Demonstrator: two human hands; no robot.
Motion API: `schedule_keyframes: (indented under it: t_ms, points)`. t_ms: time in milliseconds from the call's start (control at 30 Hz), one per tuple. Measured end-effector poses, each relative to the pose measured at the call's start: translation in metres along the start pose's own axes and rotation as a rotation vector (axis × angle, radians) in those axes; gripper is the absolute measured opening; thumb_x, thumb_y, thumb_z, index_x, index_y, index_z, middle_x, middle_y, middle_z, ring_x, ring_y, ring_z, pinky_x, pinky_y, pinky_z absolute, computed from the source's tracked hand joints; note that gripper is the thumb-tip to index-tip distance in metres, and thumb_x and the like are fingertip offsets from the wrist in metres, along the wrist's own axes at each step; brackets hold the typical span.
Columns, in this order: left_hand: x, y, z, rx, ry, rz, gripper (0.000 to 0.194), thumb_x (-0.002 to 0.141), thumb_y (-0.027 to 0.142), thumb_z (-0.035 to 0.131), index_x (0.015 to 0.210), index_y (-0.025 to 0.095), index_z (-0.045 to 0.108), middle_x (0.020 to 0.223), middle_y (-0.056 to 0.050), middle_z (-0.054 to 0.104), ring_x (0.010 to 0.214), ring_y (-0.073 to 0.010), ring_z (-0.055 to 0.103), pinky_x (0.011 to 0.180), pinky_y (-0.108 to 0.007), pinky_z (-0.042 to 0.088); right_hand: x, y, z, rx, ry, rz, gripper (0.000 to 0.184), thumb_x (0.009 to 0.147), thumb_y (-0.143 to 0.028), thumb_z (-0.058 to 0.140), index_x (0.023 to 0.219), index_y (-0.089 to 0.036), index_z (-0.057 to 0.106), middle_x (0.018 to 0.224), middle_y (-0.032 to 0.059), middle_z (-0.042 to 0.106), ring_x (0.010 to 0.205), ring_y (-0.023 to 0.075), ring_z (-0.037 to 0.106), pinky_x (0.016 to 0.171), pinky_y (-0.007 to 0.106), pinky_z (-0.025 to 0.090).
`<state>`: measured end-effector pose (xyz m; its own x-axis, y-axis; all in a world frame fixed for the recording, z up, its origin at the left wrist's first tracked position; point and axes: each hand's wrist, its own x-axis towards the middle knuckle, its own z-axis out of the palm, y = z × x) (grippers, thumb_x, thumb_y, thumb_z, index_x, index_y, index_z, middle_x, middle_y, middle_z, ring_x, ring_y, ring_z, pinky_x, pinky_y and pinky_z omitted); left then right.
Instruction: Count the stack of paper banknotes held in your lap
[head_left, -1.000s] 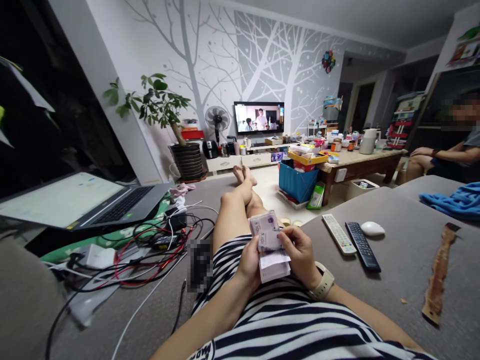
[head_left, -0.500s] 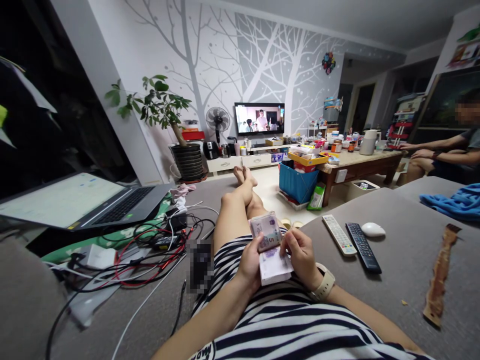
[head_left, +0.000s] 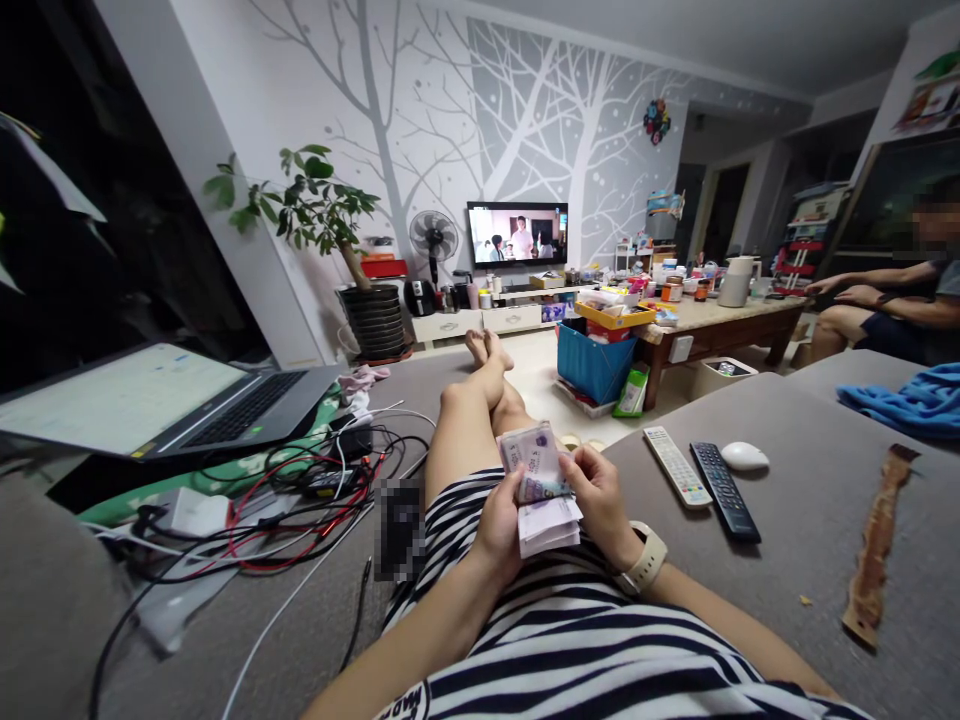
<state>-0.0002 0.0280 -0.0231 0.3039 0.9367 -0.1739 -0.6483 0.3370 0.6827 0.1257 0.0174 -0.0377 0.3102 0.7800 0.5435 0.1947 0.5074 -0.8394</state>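
A folded stack of purple-grey banknotes (head_left: 534, 458) is held above my lap, over striped clothing. My left hand (head_left: 498, 522) grips the stack from its left side, with the thumb lying on top and the other fingers hidden beneath. At the right edge, my right hand (head_left: 600, 495) pinches a note between thumb and fingertips; a pale watch is on that wrist. Below the pinch, the lower ends of several notes (head_left: 550, 530) hang loosely fanned toward me.
To the right on the grey sofa lie a white remote (head_left: 676, 468), a black remote (head_left: 724, 492), a white mouse (head_left: 745, 456) and a brown strip (head_left: 877, 550). Tangled cables (head_left: 330, 500) and a laptop (head_left: 247, 400) are at left. Another person (head_left: 892, 310) sits far right.
My right hand has lifted from the lower part of the notes to the stack's upper right edge, raising a note. My left hand keeps its hold. The other person's arms have shifted.
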Motion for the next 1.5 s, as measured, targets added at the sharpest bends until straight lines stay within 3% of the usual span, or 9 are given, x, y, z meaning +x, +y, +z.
schedule_keyframes:
  t_ms: [167,533,767,967,1133,1300,1500]
  points:
    - [-0.001,0.0,0.003,-0.022,0.001,-0.023,0.032,0.09,0.032,0.051,0.099,0.009,0.072,0.094,-0.012,0.079,0.099,-0.0282,0.073,0.096,-0.04,0.056,-0.006,-0.006,-0.002,0.027,-0.046,-0.04,0.038,0.094,-0.046,0.054,0.067,-0.02,0.055,0.06,-0.0035,0.048,0.058,0.0132,0.042,0.056,0.026,0.032]
    - [0.0,0.001,0.003,0.049,0.019,-0.003,0.032,0.089,0.029,0.052,0.103,0.006,0.07,0.091,-0.014,0.079,0.086,-0.0253,0.075,0.089,-0.04,0.059,-0.009,-0.01,-0.002,0.053,-0.055,-0.086,0.029,0.096,-0.041,0.054,0.08,-0.019,0.063,0.068,-0.0009,0.058,0.063,0.0149,0.05,0.059,0.026,0.037]
    - [-0.005,0.002,0.006,0.035,-0.015,-0.04,0.031,0.089,0.029,0.052,0.1,0.007,0.07,0.093,-0.015,0.079,0.095,-0.0281,0.074,0.094,-0.042,0.056,-0.011,-0.01,-0.004,0.07,-0.083,-0.096,0.048,0.1,-0.046,0.045,0.06,-0.021,0.048,0.054,-0.0031,0.047,0.052,0.0131,0.043,0.056,0.027,0.034]
    - [-0.006,0.005,0.005,0.098,0.005,0.011,0.023,0.083,0.025,0.06,0.094,0.008,0.071,0.084,-0.013,0.079,0.078,-0.0235,0.075,0.084,-0.038,0.058,-0.002,-0.002,-0.002,0.037,0.026,-0.015,0.036,0.089,-0.05,0.063,0.07,-0.021,0.051,0.061,-0.0047,0.047,0.057,0.0132,0.043,0.057,0.026,0.035]
    - [-0.012,0.007,0.009,0.142,0.014,0.028,0.021,0.081,0.02,0.06,0.093,0.006,0.071,0.08,-0.013,0.078,0.07,-0.0206,0.073,0.069,-0.03,0.056,0.002,0.002,-0.001,0.028,0.015,0.032,0.033,0.089,-0.049,0.062,0.074,-0.021,0.052,0.063,-0.0048,0.049,0.059,0.0133,0.044,0.058,0.026,0.036]
    - [-0.015,0.007,0.012,0.151,0.011,0.026,0.02,0.078,0.015,0.061,0.092,0.007,0.072,0.071,-0.009,0.077,0.061,-0.0181,0.07,0.068,-0.029,0.055,0.0,0.005,-0.001,-0.006,-0.009,0.037,0.034,0.09,-0.045,0.06,0.069,-0.02,0.051,0.062,-0.0043,0.048,0.059,0.0136,0.043,0.058,0.026,0.034]
    - [-0.011,0.005,0.01,0.138,0.062,0.018,0.024,0.088,0.025,0.052,0.086,0.012,0.072,0.074,-0.007,0.078,0.08,-0.0219,0.074,0.08,-0.032,0.057,-0.002,0.001,-0.002,-0.003,-0.021,0.032,0.032,0.091,-0.043,0.058,0.069,-0.02,0.051,0.062,-0.0038,0.048,0.06,0.0139,0.042,0.058,0.027,0.033]
